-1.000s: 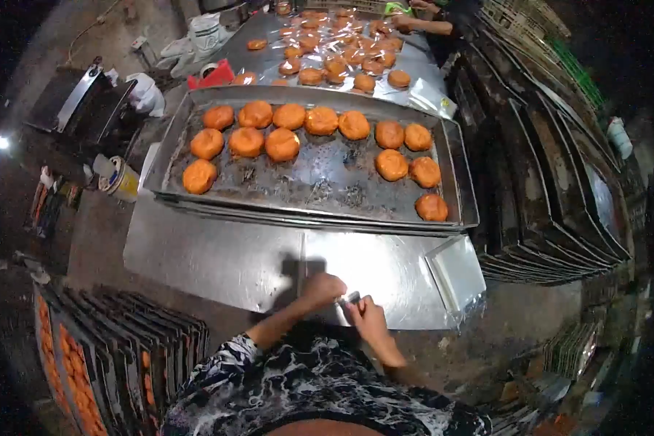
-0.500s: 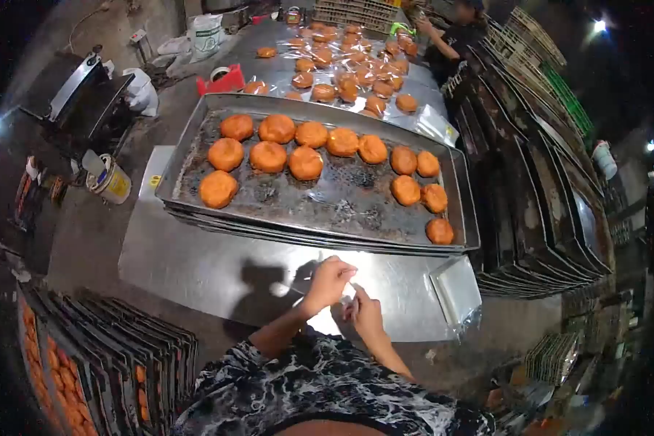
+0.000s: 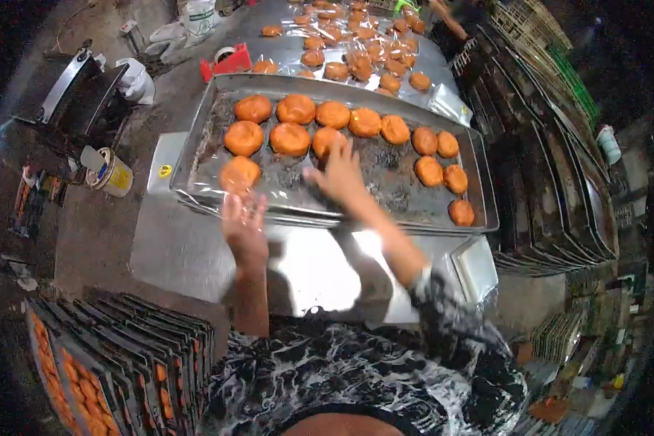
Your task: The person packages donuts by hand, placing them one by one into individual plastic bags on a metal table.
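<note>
My left hand is at the front edge of the metal baking tray, fingers up, with a clear plastic bag at its fingertips. The see-through film spreads over the tray's front left part and overlaps a round orange-brown bun. My right hand reaches over the tray, slightly blurred, thumb and fingers apart. Its fingertips overlap another bun in the second row. Several more buns lie in rows at the back, and a smaller group sits on the right.
Bagged buns cover the table behind the tray. A red tape dispenser stands at its back left. Stacks of clear bags lie at the right. Tray racks stand at right and lower left. Another person's arm shows at top.
My hands were together in front of the tray and have parted. The left moved left to the tray edge with the bag; the right moved up over the buns. The view has shifted slightly.
</note>
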The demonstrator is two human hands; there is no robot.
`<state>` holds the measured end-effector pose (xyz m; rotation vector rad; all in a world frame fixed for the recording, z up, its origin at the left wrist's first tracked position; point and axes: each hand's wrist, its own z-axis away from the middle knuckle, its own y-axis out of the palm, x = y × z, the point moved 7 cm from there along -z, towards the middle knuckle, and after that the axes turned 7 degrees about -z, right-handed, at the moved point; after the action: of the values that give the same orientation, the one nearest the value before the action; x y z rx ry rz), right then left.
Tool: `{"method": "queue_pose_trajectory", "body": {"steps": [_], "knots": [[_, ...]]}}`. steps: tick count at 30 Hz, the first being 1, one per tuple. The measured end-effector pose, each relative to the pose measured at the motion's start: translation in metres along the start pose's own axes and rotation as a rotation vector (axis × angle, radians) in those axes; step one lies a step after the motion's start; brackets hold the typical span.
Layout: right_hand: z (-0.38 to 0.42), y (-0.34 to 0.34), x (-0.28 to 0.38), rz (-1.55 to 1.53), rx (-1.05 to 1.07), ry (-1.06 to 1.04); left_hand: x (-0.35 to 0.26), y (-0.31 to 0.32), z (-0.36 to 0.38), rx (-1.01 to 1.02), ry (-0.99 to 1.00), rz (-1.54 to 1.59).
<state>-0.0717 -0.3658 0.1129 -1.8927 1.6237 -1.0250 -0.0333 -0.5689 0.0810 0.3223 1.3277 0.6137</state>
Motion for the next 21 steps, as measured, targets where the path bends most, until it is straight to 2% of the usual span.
{"method": "queue_pose_trajectory", "body": {"steps": [2, 4, 5, 6, 8, 9, 10, 13, 15, 16, 18, 19, 20, 21], "knots": [[-0.013, 0.078, -0.034, 0.084, 0.183, 0.032, -0.024, -0.008, -0.003, -0.032, 0.158, 0.107], [-0.029, 0.067, -0.033, -0.271, 0.425, 0.133, -0.048, -0.015, 0.000, 0.049, 0.406, 0.013], [-0.019, 0.057, -0.031, -0.542, 0.488, 0.241, -0.057, -0.019, 0.005, -0.017, 0.449, 0.060], [-0.002, 0.023, -0.007, -0.611, 0.338, 0.067, -0.059, -0.033, 0.002, -0.099, 0.457, 0.073], [0.040, -0.069, 0.055, -0.681, 0.085, -0.276, -0.032, -0.035, -0.002, 0.098, 0.568, 0.031], [0.053, -0.084, 0.074, -0.661, 0.267, -0.333, -0.018, -0.009, 0.009, 0.020, 0.246, 0.164], [0.061, -0.088, 0.077, -0.602, 0.224, -0.406, -0.006, 0.023, 0.024, 0.225, 0.122, 0.050], [0.075, -0.112, 0.058, -0.622, 0.171, -0.217, 0.019, 0.056, 0.062, 0.282, 0.176, 0.013], [0.088, -0.129, 0.038, -0.614, 0.028, -0.155, 0.047, 0.096, 0.082, 0.643, -0.135, 0.337], [0.086, -0.121, 0.031, -0.596, 0.025, -0.135, 0.057, 0.103, 0.077, 0.655, -0.160, 0.337], [0.083, -0.130, 0.016, -0.828, -0.026, -0.001, 0.077, 0.099, 0.083, 0.304, -0.311, 0.175], [0.092, -0.147, 0.008, -0.785, -0.123, 0.024, 0.086, 0.110, 0.095, 0.465, -0.634, 0.478], [0.122, -0.141, -0.016, -0.900, -0.333, 0.255, 0.093, 0.111, 0.105, 0.472, -0.630, 0.476], [0.118, -0.134, -0.029, -0.764, -0.154, 0.256, 0.099, 0.113, 0.112, 0.597, -0.372, 0.048]]}}
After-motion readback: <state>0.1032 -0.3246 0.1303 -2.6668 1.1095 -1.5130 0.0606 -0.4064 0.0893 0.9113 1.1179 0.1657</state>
